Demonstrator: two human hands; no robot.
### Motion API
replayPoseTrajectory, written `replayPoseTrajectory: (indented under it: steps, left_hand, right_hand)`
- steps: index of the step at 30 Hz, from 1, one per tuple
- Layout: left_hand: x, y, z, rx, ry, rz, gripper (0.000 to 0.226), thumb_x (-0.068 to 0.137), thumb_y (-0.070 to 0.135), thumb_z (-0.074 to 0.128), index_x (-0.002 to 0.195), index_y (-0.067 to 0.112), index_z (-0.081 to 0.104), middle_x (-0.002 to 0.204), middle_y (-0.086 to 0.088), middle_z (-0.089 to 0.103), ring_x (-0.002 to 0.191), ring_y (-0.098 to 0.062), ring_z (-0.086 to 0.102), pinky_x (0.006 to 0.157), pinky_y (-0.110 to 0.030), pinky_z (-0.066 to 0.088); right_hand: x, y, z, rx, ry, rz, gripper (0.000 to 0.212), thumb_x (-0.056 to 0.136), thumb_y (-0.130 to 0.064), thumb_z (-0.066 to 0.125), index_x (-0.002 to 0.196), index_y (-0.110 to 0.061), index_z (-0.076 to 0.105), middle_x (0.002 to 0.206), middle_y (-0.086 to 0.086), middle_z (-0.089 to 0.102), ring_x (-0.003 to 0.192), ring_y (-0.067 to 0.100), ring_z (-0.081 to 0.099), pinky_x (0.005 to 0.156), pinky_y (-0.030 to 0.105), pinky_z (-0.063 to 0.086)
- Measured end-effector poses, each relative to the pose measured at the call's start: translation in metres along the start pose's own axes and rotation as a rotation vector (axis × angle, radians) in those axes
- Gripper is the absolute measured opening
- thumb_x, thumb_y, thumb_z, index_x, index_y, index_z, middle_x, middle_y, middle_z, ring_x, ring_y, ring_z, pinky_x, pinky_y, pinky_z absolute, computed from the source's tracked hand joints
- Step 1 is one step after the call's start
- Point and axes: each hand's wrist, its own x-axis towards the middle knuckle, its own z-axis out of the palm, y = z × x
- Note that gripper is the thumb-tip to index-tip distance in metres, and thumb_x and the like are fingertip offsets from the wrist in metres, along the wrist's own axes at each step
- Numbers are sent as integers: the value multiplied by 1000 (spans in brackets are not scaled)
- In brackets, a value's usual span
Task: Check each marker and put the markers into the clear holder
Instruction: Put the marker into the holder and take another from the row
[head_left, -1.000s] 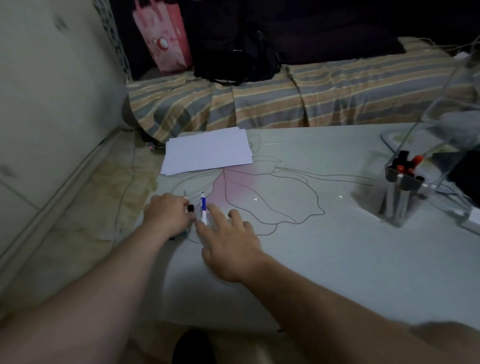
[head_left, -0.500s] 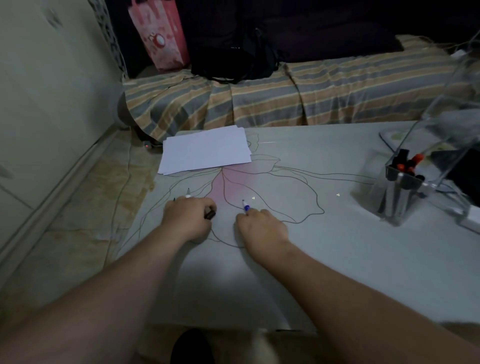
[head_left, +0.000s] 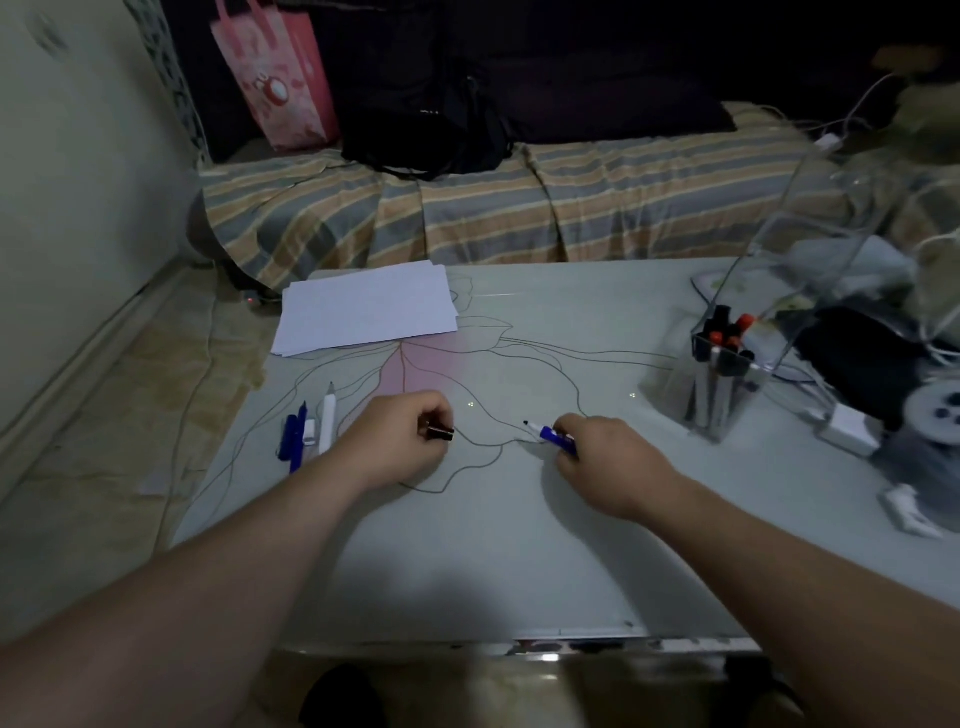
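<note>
My right hand (head_left: 602, 460) grips an uncapped blue marker (head_left: 550, 434), its dark tip pointing left just above the table. My left hand (head_left: 400, 439) holds a small dark cap (head_left: 440, 432) between curled fingers. Left of that hand lie a blue marker (head_left: 292, 437) and a white marker (head_left: 327, 423) side by side on the table. The clear holder (head_left: 724, 387) stands at the right of the table with several markers upright in it, red and black caps showing.
A stack of white paper (head_left: 366, 307) lies at the table's far left. A large clear box, cables and a white adapter (head_left: 849, 428) crowd the right side. Behind the table (head_left: 519, 545) is a striped bed with a black bag and pink bag.
Both hands have moved right and apart. The blue marker is now pulled free of its cap, which stays in my left hand. Two markers are left lying uncovered at the left.
</note>
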Motion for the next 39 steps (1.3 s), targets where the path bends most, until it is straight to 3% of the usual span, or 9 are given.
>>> replayPoseTrajectory:
  steps: [3, 6, 11, 19, 27, 32, 39]
  left_hand:
    - [3, 6, 8, -57, -20, -9, 21, 82, 26, 79, 97, 31, 64, 92, 17, 74, 78, 7, 66, 74, -13, 46]
    - [9, 13, 16, -79, -39, 2, 34, 89, 21, 73, 118, 36, 66, 101, 22, 72, 95, 8, 65, 85, -7, 41]
    - [14, 29, 31, -124, -64, 66, 21, 89, 18, 74, 103, 32, 76, 99, 22, 74, 95, 10, 65, 87, -13, 44]
    - [8, 54, 37, -183, -86, 158, 24, 90, 17, 71, 102, 38, 73, 93, 18, 74, 88, -1, 66, 81, -17, 48]
    - [5, 62, 33, -90, -80, 189, 24, 92, 20, 68, 108, 37, 72, 99, 20, 74, 94, -3, 66, 85, -21, 49]
    - [10, 66, 33, 186, -72, 315, 29, 94, 29, 67, 122, 28, 70, 106, 7, 69, 97, -9, 56, 83, -19, 40]
    - [1, 81, 41, 286, -58, 345, 14, 104, 35, 38, 103, 27, 48, 93, 3, 56, 87, -22, 52, 77, -45, 48]
  right_hand:
    - [-12, 8, -5, -32, 69, -76, 23, 98, -48, 48, 91, -27, 57, 77, -6, 56, 76, 21, 56, 65, 36, 52]
    - [-21, 12, -9, -129, 171, -169, 27, 99, -57, 41, 96, -32, 53, 75, -6, 53, 73, 21, 55, 60, 35, 51]
    - [-28, 10, -20, -255, 264, -195, 32, 100, -60, 35, 115, -42, 56, 84, -8, 53, 80, 24, 61, 56, 30, 46]
    - [-26, 6, -27, -277, 282, -196, 34, 100, -60, 36, 118, -40, 57, 84, -8, 46, 85, 27, 63, 58, 31, 45]
    - [-26, 10, -26, -304, 298, -191, 31, 100, -58, 39, 114, -38, 58, 84, -7, 46, 85, 28, 62, 55, 30, 36]
    - [-25, 11, -25, -319, 336, -213, 34, 99, -57, 42, 107, -31, 63, 89, -6, 56, 86, 27, 61, 57, 30, 35]
    - [-22, 8, -26, -308, 399, -291, 29, 101, -50, 45, 105, -27, 62, 86, -2, 58, 81, 29, 59, 58, 32, 33]
